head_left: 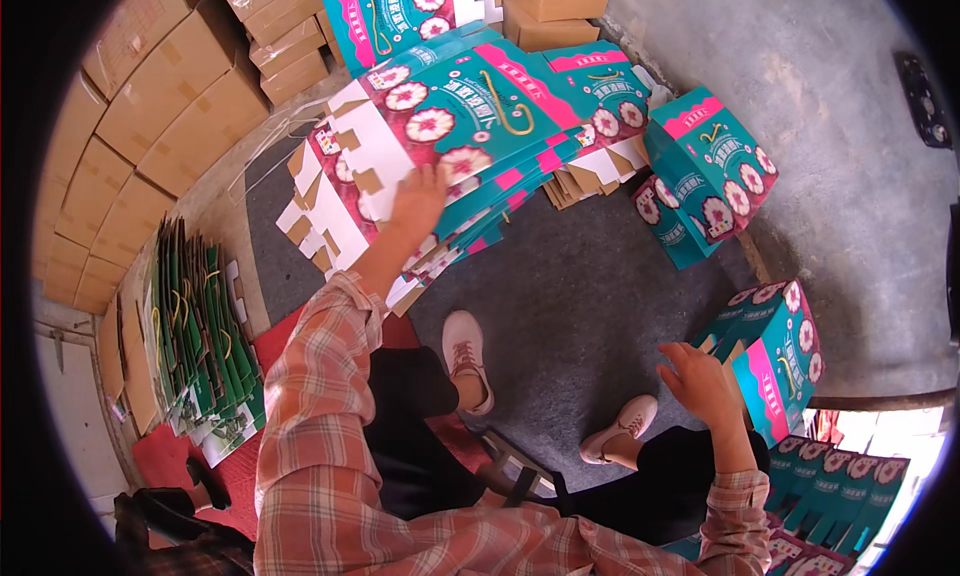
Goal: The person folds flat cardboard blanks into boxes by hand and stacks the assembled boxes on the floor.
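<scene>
My left hand (418, 198) lies on the top sheet of a pile of flat printed cartons (445, 106), its fingers stretched out over the white tabs and purple edge. These cartons are teal with a pink band, pictures of round pale pieces and a yellow cord handle (508, 106). Over on the right, my right hand (697, 380) is held with fingers apart and nothing in it. Beside it stands a folded-up carton (775, 361) of the same print; whether the hand touches it I cannot tell.
Another folded-up carton (712, 166) stands beyond, right of the pile. Brown cardboard boxes (150, 116) are stacked along the left. Green flattened cartons (205, 326) with yellow cords lean at left. More teal cartons (840, 486) stand in rows at lower right. My shoes (463, 351) are on dark matting.
</scene>
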`<action>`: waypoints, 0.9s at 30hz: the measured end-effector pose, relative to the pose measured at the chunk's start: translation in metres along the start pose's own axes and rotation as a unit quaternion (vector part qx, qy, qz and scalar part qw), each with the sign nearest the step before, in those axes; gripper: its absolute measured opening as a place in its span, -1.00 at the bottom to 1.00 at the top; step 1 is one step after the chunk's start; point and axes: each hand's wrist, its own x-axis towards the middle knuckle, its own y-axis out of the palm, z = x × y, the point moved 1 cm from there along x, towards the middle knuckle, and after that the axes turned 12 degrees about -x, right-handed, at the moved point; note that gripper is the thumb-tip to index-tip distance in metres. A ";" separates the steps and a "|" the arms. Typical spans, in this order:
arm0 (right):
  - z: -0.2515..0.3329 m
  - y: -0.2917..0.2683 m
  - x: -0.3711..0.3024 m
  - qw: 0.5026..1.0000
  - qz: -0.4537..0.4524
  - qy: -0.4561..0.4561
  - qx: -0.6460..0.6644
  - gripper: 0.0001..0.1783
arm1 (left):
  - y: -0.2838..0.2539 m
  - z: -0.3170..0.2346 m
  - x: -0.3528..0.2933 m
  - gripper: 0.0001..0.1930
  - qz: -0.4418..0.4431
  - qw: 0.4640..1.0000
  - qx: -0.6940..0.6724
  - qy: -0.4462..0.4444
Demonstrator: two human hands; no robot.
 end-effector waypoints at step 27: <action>-0.007 0.053 -0.022 0.423 -0.032 0.101 0.900 -0.58 | -0.191 -0.136 -0.142 -0.52 -0.003 0.492 -0.773 -0.402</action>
